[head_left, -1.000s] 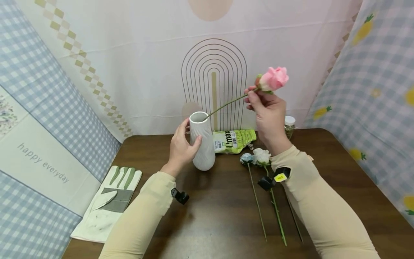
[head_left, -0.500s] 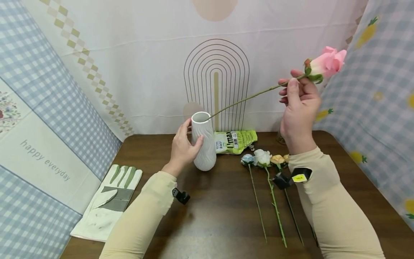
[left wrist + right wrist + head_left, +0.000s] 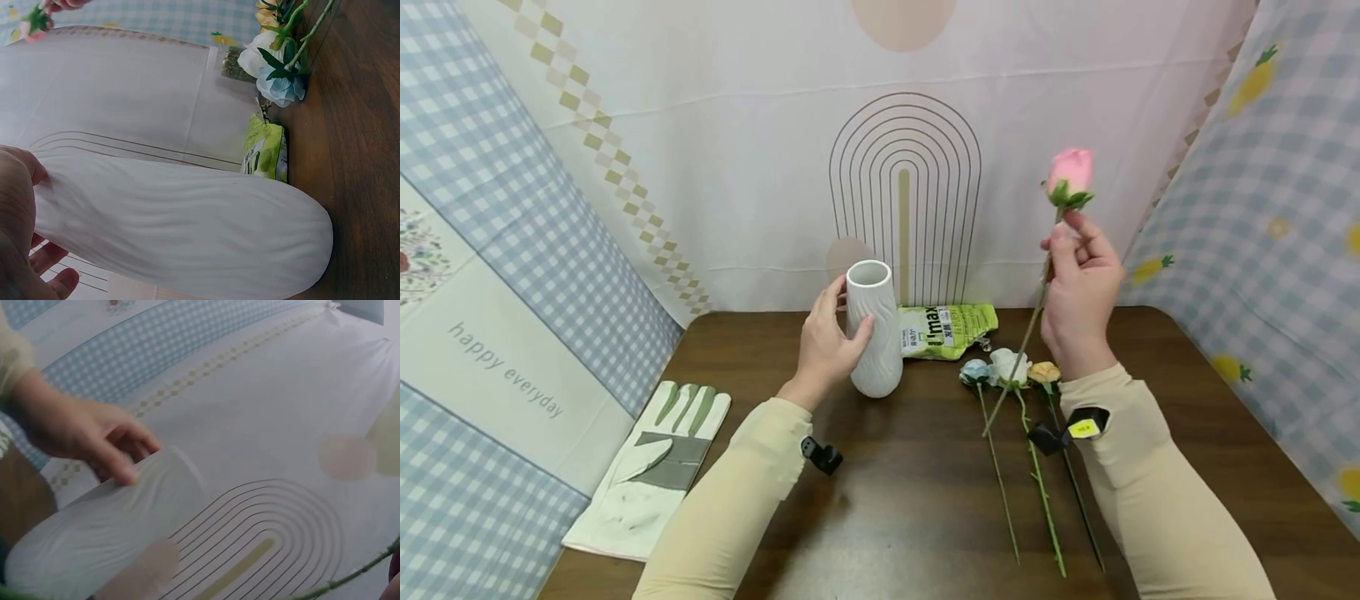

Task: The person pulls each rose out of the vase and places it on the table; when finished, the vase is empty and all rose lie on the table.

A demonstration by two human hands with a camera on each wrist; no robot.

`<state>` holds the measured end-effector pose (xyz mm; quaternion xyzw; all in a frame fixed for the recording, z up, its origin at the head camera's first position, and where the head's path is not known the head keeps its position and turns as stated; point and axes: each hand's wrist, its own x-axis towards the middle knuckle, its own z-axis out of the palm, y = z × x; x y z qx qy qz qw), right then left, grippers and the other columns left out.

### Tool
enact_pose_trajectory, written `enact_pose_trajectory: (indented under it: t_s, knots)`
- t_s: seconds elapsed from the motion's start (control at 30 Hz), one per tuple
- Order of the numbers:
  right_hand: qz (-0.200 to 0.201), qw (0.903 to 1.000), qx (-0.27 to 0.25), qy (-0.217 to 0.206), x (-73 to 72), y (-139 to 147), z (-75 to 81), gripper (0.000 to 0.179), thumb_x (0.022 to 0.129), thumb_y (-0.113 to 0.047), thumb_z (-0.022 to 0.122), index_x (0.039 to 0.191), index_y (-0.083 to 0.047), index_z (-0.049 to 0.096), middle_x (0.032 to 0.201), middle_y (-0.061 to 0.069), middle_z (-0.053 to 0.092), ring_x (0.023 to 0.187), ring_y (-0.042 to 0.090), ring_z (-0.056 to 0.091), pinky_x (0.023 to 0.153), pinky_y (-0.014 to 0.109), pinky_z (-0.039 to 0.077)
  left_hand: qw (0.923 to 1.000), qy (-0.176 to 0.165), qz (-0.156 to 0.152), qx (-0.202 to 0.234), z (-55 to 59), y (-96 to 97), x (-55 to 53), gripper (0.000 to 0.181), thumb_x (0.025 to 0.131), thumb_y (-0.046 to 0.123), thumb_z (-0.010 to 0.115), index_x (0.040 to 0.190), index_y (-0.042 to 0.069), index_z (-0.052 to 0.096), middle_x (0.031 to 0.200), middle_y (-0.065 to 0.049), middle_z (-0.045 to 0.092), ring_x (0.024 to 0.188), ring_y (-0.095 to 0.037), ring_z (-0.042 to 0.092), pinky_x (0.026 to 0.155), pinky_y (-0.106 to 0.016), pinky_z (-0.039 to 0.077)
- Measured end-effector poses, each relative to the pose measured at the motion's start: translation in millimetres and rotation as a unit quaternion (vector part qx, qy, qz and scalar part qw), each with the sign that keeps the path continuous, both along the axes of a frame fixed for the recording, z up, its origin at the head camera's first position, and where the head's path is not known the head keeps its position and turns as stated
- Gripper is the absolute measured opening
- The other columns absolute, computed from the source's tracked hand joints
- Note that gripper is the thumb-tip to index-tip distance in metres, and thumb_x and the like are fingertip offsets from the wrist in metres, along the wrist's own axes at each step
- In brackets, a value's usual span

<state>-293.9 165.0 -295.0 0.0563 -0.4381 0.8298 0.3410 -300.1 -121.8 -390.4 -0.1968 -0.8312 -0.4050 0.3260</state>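
Note:
My left hand (image 3: 831, 337) grips a white ribbed vase (image 3: 877, 350) from its left side, thumb across the front. The vase stands upright on the table, and nothing shows in its mouth. Up to the right, my right hand (image 3: 1084, 287) pinches a pink rose (image 3: 1071, 171) just below its bloom. The rose's stem slants down to the left, apart from the vase, its lower end in front of the lying flowers. On the table beneath lie a blue rose (image 3: 975, 372), a white rose (image 3: 1009, 367) and a yellow-orange rose (image 3: 1044, 372), stems toward me.
Behind the vase lies a green-and-white printed packet (image 3: 951, 329) against the back cloth. White work gloves (image 3: 655, 467) with green and grey patches lie at the table's left edge. A jar (image 3: 235, 63) of green bits shows in the left wrist view.
The rose's stem has come out of the vase mouth. My right hand moved right and up, then back down a little, turning the rose more upright. The left hand stays on the vase.

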Motion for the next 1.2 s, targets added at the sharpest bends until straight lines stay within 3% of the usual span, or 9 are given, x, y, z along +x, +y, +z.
enact_pose_trajectory:
  t_s: [0.27, 0.4, 0.5, 0.67, 1.03, 1.2]
  knots:
    - [0.013, 0.9921, 0.110, -0.060, 3.2, -22.4, -59.4, 0.026, 0.080, -0.006, 0.077, 0.103, 0.003, 0.070, 0.078, 0.007, 0.064, 0.065, 0.014, 0.055, 0.052, 0.017, 0.044, 1.0000, -0.004, -0.002, 0.006, -0.6, 1.2, 1.6, 0.064, 0.084, 0.022, 0.068, 0.140, 0.003, 0.042, 0.124, -0.013, 0.056, 0.105, -0.025, 0.059, 0.085, -0.034, 0.050]
    - [0.018, 0.9765, 0.193, -0.095, 8.0, -35.9, -92.8, 0.024, 0.081, -0.007, 0.076, 0.101, 0.006, 0.070, 0.079, 0.007, 0.065, 0.065, 0.012, 0.054, 0.053, 0.017, 0.046, 1.0000, -0.001, -0.002, 0.009, -1.3, 1.1, 1.2, 0.064, 0.084, 0.022, 0.069, 0.139, 0.002, 0.043, 0.123, -0.014, 0.056, 0.105, -0.026, 0.059, 0.085, -0.035, 0.051]
    - [0.026, 0.9542, 0.266, -0.133, 11.6, -43.9, -118.3, 0.022, 0.085, -0.011, 0.074, 0.101, 0.002, 0.072, 0.080, 0.009, 0.067, 0.065, 0.010, 0.053, 0.053, 0.018, 0.044, 0.9999, -0.001, -0.002, 0.010, -1.8, 0.9, 0.8, 0.063, 0.084, 0.021, 0.069, 0.139, 0.002, 0.043, 0.123, -0.013, 0.056, 0.105, -0.026, 0.059, 0.085, -0.035, 0.051]
    - [0.082, 0.9202, 0.325, -0.202, 20.9, -50.1, -151.4, 0.024, 0.089, -0.018, 0.070, 0.107, -0.002, 0.072, 0.088, 0.013, 0.066, 0.074, 0.013, 0.054, 0.058, 0.020, 0.044, 0.9999, -0.004, -0.002, 0.009, -1.9, 0.9, 1.0, 0.063, 0.085, 0.022, 0.068, 0.139, 0.002, 0.043, 0.124, -0.013, 0.056, 0.106, -0.025, 0.059, 0.086, -0.035, 0.051]
    - [0.133, 0.8778, 0.362, -0.285, 36.9, -49.8, -187.6, 0.025, 0.093, -0.014, 0.064, 0.114, -0.003, 0.069, 0.110, 0.011, 0.067, 0.092, 0.019, 0.056, 0.070, 0.026, 0.047, 1.0000, -0.002, 0.000, 0.009, 0.1, 0.8, 1.2, 0.064, 0.084, 0.021, 0.069, 0.140, 0.004, 0.043, 0.123, -0.013, 0.056, 0.105, -0.026, 0.059, 0.085, -0.035, 0.051]
    - [0.125, 0.8317, 0.435, -0.322, 38.8, -48.3, -197.3, 0.022, 0.091, -0.017, 0.067, 0.110, -0.010, 0.074, 0.111, 0.004, 0.070, 0.098, 0.016, 0.061, 0.072, 0.027, 0.049, 0.9999, 0.002, -0.002, 0.014, -0.7, 0.3, 0.7, 0.064, 0.084, 0.021, 0.070, 0.140, 0.003, 0.043, 0.123, -0.014, 0.056, 0.104, -0.026, 0.059, 0.084, -0.036, 0.051]
